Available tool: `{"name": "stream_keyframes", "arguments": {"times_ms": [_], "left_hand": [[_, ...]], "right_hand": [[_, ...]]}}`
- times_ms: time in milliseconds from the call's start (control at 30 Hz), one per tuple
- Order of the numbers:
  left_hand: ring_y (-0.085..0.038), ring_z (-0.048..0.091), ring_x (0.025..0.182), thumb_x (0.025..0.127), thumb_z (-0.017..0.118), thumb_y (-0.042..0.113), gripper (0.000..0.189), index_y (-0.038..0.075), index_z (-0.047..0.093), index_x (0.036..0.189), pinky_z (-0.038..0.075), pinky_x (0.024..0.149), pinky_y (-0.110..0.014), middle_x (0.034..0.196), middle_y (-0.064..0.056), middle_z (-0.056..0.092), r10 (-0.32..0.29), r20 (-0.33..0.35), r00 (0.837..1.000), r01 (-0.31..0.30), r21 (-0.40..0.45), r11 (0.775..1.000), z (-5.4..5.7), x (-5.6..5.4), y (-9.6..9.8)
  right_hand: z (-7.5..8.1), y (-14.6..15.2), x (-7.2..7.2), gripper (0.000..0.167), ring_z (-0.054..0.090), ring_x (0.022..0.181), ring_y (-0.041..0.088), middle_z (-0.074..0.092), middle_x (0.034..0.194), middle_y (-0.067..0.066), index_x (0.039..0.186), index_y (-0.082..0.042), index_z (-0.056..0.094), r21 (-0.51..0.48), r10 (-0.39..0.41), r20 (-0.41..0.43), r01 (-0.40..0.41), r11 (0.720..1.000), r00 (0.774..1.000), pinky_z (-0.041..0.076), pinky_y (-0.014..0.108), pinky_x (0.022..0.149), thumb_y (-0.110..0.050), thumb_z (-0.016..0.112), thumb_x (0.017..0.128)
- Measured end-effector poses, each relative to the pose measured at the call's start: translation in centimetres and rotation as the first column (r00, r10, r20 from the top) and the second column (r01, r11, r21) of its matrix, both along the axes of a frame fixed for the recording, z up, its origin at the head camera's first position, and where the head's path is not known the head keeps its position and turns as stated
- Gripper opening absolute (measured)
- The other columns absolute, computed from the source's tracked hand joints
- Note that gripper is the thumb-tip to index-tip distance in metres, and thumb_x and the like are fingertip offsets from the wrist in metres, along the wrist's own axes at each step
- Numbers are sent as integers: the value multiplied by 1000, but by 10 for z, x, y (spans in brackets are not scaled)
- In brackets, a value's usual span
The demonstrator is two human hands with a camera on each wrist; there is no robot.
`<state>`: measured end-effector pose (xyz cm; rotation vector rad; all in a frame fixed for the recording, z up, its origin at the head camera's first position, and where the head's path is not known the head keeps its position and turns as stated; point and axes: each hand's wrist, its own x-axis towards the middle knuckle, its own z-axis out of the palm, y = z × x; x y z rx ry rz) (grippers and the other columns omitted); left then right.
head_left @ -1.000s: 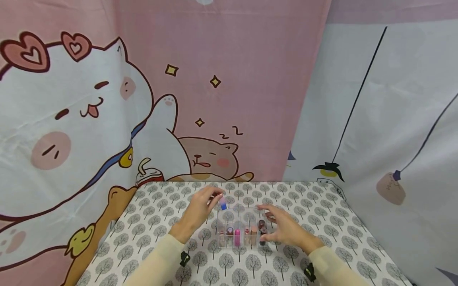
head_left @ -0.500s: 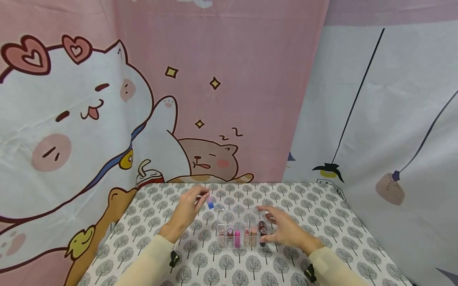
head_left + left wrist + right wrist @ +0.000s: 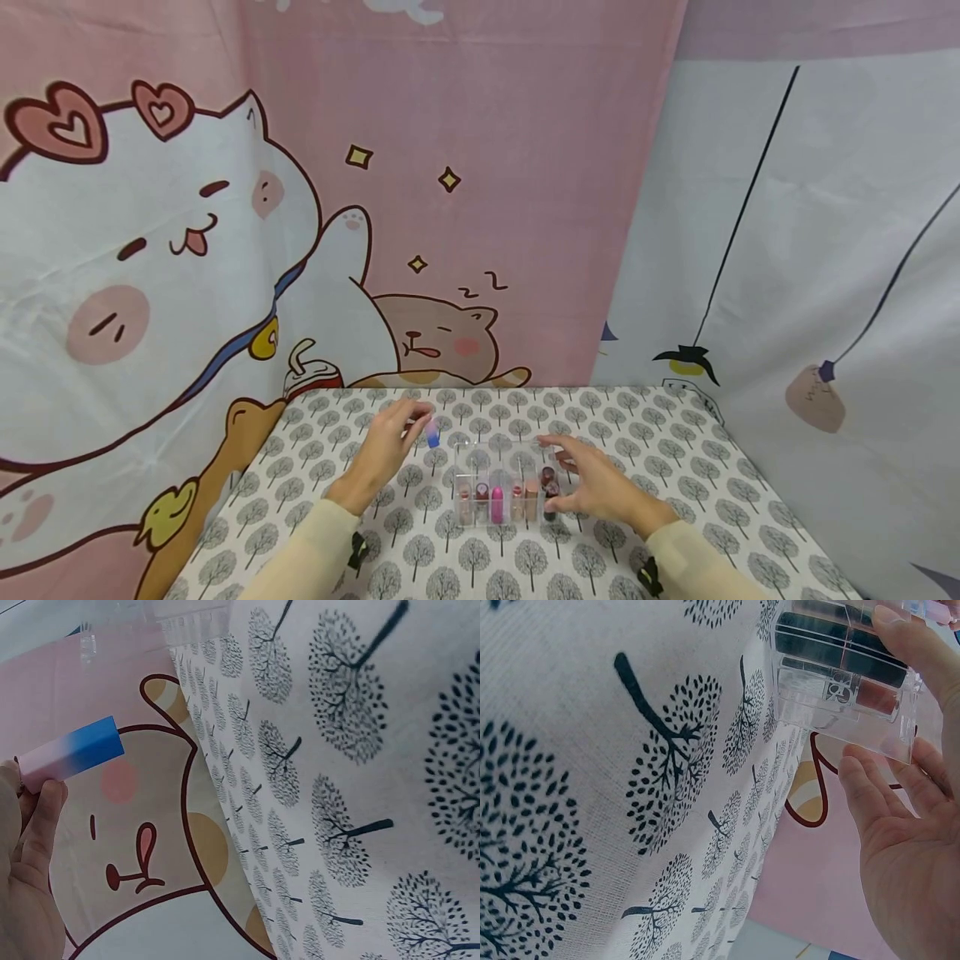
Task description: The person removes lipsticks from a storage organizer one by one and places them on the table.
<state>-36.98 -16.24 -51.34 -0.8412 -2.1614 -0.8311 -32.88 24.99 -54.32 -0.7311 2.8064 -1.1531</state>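
My left hand (image 3: 384, 443) pinches a lipstick tube (image 3: 82, 750) between thumb and fingertips. The tube fades from pink to blue, and its blue end points away from the fingers. It is held above the table, left of a clear lipstick organizer (image 3: 474, 458). Several lipsticks stand in the organizer's front row, among them a bright magenta one (image 3: 497, 506). My right hand (image 3: 600, 485) grips the organizer's right end, thumb at the front and fingers toward the back. Close to that thumb, a dark lipstick tube (image 3: 832, 643) shows through the clear wall.
A cloth with grey trees (image 3: 420, 546) covers the table. Behind it hangs a pink backdrop (image 3: 525, 208) with cartoon animals, and a pale curtain (image 3: 750, 250) closes off the right side.
The left hand has moved left, away from the organizer, with the lipstick still pinched. The right hand keeps its hold on the organizer, which has stayed in place.
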Motion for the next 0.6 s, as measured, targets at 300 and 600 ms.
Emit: {"name": "stream_keyframes", "arguments": {"times_ms": [300, 600], "left_hand": [[-22, 83, 102, 108, 80, 1, 15, 6, 79, 123, 75, 90, -35, 115, -10, 84, 11, 50, 999, -9, -46, 999, -11, -1, -4], [-22, 83, 103, 109, 80, 5, 11, 9, 79, 120, 75, 94, -37, 114, -8, 84, 32, 143, 989, -21, -80, 997, -15, -1, -3]], "right_hand": [[0, 0, 2, 113, 66, 152, 45, 52, 182, 6, 176, -26, 47, 2, -7, 2, 7, 1000, 1000, 60, 67, 125, -39, 108, 82], [0, 0, 1, 112, 64, 154, 46, 51, 182, 5, 177, -27, 46, -29, 9, 24, -8, 1000, 1000, 58, 63, 127, -37, 107, 82]]}}
